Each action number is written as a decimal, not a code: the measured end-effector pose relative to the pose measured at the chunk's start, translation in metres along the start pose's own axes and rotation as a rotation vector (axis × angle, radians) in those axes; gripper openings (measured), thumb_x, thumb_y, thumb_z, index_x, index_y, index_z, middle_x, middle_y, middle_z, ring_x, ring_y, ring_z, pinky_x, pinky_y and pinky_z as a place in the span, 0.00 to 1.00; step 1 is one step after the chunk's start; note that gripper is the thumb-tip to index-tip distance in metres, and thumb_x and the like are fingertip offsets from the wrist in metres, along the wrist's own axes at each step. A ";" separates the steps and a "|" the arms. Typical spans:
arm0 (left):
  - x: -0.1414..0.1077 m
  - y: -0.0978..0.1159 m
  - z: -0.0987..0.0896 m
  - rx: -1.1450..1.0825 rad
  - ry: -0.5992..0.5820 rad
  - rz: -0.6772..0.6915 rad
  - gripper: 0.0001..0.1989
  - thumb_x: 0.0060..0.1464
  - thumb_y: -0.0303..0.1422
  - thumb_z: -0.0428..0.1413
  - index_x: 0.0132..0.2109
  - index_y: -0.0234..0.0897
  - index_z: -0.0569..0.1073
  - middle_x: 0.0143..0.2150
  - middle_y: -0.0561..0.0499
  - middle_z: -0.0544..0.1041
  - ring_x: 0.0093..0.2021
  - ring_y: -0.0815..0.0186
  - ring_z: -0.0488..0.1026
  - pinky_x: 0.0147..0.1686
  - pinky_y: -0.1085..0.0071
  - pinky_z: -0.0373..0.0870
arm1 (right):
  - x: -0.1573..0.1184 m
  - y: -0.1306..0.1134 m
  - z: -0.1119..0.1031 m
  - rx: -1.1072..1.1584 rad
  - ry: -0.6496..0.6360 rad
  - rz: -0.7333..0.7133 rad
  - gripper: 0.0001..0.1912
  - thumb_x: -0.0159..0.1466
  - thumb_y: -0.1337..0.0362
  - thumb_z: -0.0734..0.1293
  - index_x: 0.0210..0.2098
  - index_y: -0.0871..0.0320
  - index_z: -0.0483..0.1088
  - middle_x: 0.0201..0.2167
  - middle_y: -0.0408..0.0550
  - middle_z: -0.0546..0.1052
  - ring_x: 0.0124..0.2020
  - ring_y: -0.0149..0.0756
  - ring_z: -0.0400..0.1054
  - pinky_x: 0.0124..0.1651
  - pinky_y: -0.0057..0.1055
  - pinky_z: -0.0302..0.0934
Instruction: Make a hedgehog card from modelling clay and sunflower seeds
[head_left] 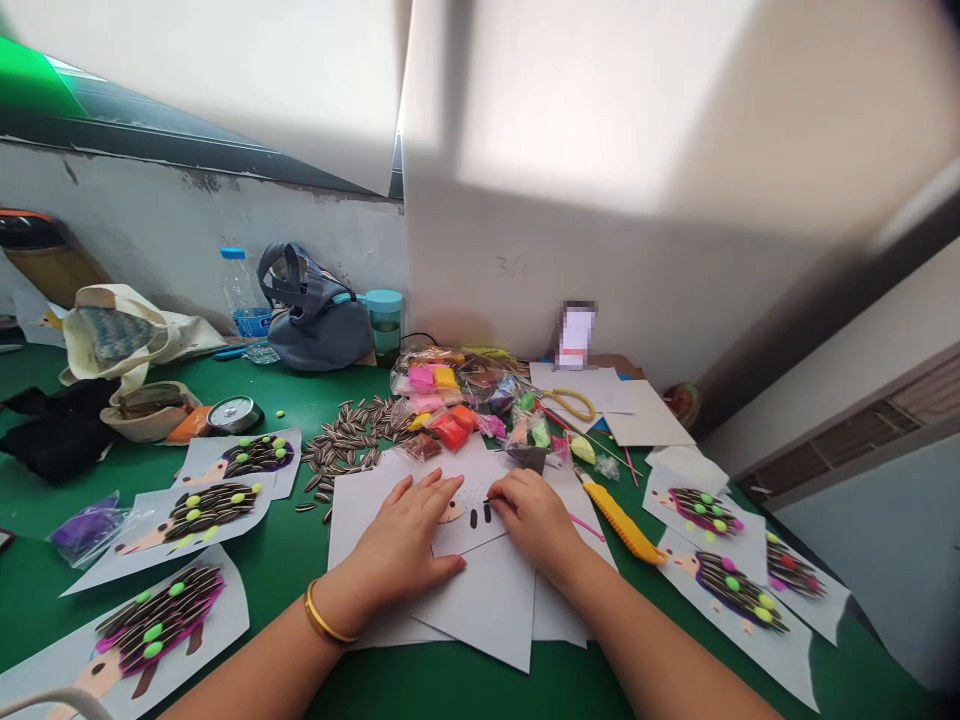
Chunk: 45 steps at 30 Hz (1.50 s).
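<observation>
My left hand (412,530), with a gold bangle at the wrist, lies flat with its fingers spread on white paper (495,610). Thumb and fingers of my right hand (536,515) are pinched together at the paper, and a small black piece (489,501) shows at their tips. Just below the pinch, two short black strips (474,518) lie on a dotted drawing. A peach-coloured patch (451,512) is partly covered by my left fingers. More sheets lie under both hands.
Sunflower seeds (341,450) and bagged coloured clay (450,430) lie beyond the paper. A yellow utility knife (624,522) and yellow-handled scissors (574,403) are to the right. Seed-covered hedgehog pictures (169,620) flank both sides. A bag (319,325) and a bottle (244,300) stand by the wall.
</observation>
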<state>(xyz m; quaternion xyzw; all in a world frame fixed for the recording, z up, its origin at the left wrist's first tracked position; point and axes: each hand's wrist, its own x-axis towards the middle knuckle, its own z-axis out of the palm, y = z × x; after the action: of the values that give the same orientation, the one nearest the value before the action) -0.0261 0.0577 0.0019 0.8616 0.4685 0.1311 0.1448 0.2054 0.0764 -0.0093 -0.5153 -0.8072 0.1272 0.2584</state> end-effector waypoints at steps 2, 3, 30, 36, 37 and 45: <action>0.000 -0.001 0.001 -0.001 0.001 0.006 0.46 0.46 0.42 0.64 0.69 0.44 0.54 0.68 0.45 0.63 0.70 0.50 0.54 0.68 0.48 0.46 | 0.000 0.000 0.002 0.006 -0.012 0.000 0.07 0.65 0.72 0.67 0.37 0.55 0.75 0.36 0.45 0.75 0.42 0.38 0.67 0.45 0.34 0.61; 0.000 -0.001 0.002 0.000 0.002 0.006 0.45 0.47 0.42 0.64 0.69 0.44 0.54 0.68 0.45 0.64 0.70 0.50 0.54 0.68 0.48 0.46 | 0.000 0.000 0.003 0.009 -0.017 0.003 0.07 0.65 0.72 0.67 0.37 0.55 0.75 0.36 0.45 0.75 0.42 0.38 0.67 0.45 0.33 0.61; 0.003 0.002 0.006 0.008 0.040 -0.019 0.40 0.51 0.40 0.62 0.68 0.42 0.55 0.64 0.42 0.68 0.68 0.50 0.58 0.67 0.46 0.47 | 0.000 0.003 0.004 0.041 -0.038 0.033 0.08 0.65 0.72 0.66 0.38 0.54 0.76 0.36 0.45 0.75 0.42 0.37 0.67 0.45 0.32 0.61; 0.003 0.001 0.007 0.007 0.034 -0.021 0.40 0.52 0.40 0.61 0.68 0.42 0.55 0.65 0.41 0.67 0.68 0.50 0.58 0.67 0.46 0.46 | 0.000 0.003 0.002 0.044 -0.023 0.035 0.08 0.65 0.73 0.65 0.37 0.55 0.75 0.36 0.46 0.75 0.42 0.37 0.67 0.46 0.33 0.61; 0.003 0.001 0.007 0.005 0.042 -0.017 0.40 0.52 0.40 0.61 0.68 0.42 0.55 0.65 0.41 0.68 0.68 0.50 0.58 0.67 0.46 0.46 | 0.000 0.002 0.002 0.044 -0.015 0.030 0.08 0.65 0.73 0.65 0.37 0.55 0.75 0.36 0.46 0.75 0.42 0.37 0.67 0.46 0.33 0.61; 0.004 0.000 0.009 0.005 0.066 0.011 0.39 0.52 0.40 0.61 0.68 0.43 0.55 0.64 0.41 0.68 0.68 0.49 0.58 0.67 0.43 0.43 | 0.001 -0.008 0.009 0.051 0.007 -0.050 0.07 0.65 0.72 0.66 0.37 0.55 0.75 0.35 0.46 0.75 0.40 0.38 0.67 0.45 0.33 0.60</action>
<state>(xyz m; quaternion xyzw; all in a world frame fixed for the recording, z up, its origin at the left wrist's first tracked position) -0.0206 0.0594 -0.0064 0.8598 0.4685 0.1592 0.1265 0.1937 0.0748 -0.0129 -0.4885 -0.8155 0.1392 0.2775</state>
